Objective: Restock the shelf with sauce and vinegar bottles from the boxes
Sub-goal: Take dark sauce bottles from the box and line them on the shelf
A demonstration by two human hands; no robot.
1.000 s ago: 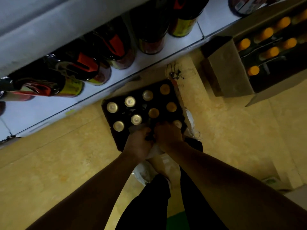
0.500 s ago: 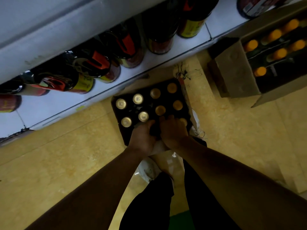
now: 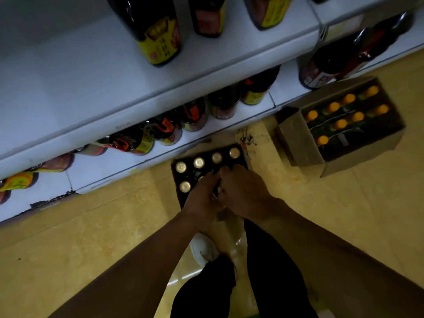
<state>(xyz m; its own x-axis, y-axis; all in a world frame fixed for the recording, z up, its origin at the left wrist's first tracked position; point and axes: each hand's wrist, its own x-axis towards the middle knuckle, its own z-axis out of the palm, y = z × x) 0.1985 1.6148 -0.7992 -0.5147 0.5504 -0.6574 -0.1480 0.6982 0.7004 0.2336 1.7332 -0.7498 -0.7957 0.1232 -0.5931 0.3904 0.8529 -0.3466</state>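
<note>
Hands (image 3: 223, 193) over box (image 3: 177, 198), beside shelf edge (image 3: 160, 154)

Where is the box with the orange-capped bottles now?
In the head view, the box with orange-capped bottles sits open on the floor at right, below the lower shelf edge, right of the gold-capped bottle box.

A yellow tiled floor (image 3: 68, 237) carries two open boxes. The dark box (image 3: 177, 180) stands just in front of the bottom shelf and holds bottles with gold caps (image 3: 198, 162). To its right, apart from it, a brown cardboard box (image 3: 298, 143) holds bottles with orange caps (image 3: 340, 124). The white bottom shelf (image 3: 91, 171) bears a row of dark bottles (image 3: 165, 129) with red and yellow labels. The white shelf above (image 3: 91, 72) bears more dark bottles (image 3: 158, 31), standing upright near its front edge
</note>
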